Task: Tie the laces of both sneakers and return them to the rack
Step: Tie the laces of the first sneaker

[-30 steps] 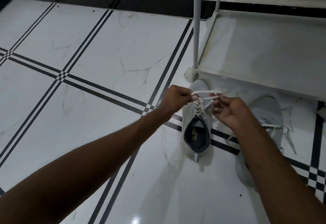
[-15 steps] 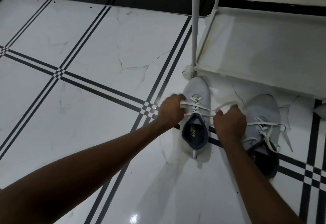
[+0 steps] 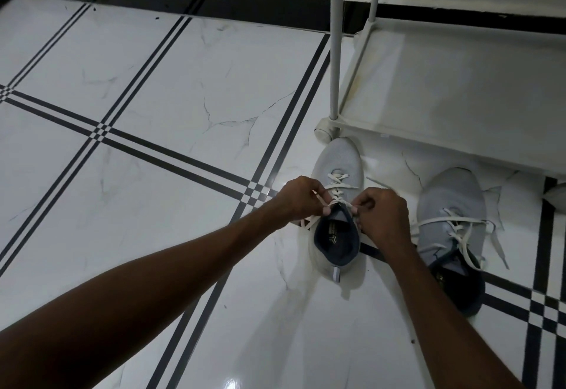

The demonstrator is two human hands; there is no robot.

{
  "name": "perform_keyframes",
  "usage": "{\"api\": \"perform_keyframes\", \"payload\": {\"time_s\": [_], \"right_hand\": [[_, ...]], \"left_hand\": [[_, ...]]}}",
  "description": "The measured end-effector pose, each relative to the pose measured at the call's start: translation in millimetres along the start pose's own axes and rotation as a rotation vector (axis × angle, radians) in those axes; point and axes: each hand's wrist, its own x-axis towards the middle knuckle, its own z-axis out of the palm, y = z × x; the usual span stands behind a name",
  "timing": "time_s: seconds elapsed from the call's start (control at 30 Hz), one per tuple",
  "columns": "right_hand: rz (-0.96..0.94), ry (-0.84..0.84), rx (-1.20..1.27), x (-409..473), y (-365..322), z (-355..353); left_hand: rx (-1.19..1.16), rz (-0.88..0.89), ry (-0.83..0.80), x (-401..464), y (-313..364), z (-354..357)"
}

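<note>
Two pale grey sneakers with dark linings stand on the tiled floor, toes toward the rack. The left sneaker (image 3: 338,162) has white laces (image 3: 337,186) crossed over its tongue. My left hand (image 3: 301,198) pinches one lace end at the shoe's left side. My right hand (image 3: 382,217) pinches the other end at its right side, both just above the shoe opening. The right sneaker (image 3: 450,202) lies beside it with its laces (image 3: 465,235) loose and spread over the floor. The white rack (image 3: 459,82) stands just beyond both shoes.
The rack's upright pole (image 3: 335,36) and round foot (image 3: 323,133) stand right at the left sneaker's toe. A black skirting band runs along the wall at the back. Part of another pale shoe (image 3: 556,197) shows at the right edge.
Both hands have dropped from above the toe down to the shoe's opening and drawn closer together, pulling the laces in tight over the tongue.
</note>
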Motion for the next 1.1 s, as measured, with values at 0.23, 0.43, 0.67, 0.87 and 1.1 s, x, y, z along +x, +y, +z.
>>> {"api": "perform_keyframes", "payload": {"time_s": [0.23,0.43,0.67,0.87,1.1], "right_hand": [[-0.098,0.095,-0.198,4.4,12.3,3.2],[0.036,0.261,-0.303,11.9,64.4,-48.4],[-0.006,0.002,-0.017,-19.9,-3.4,25.9],[0.003,0.112,-0.132,-23.7,-1.1,29.1],[-0.236,0.267,-0.178,-22.7,-16.0,18.1]], "left_hand": [[0.567,0.376,0.112,1.8,-15.1,3.1],[0.800,0.154,0.181,-9.4,-85.2,-57.6],[0.415,0.093,0.194,-7.0,-78.3,-34.2],[0.053,0.077,0.194,-8.8,-51.1,-23.4],[0.044,0.175,0.178,-0.6,-24.9,-3.6]]}}
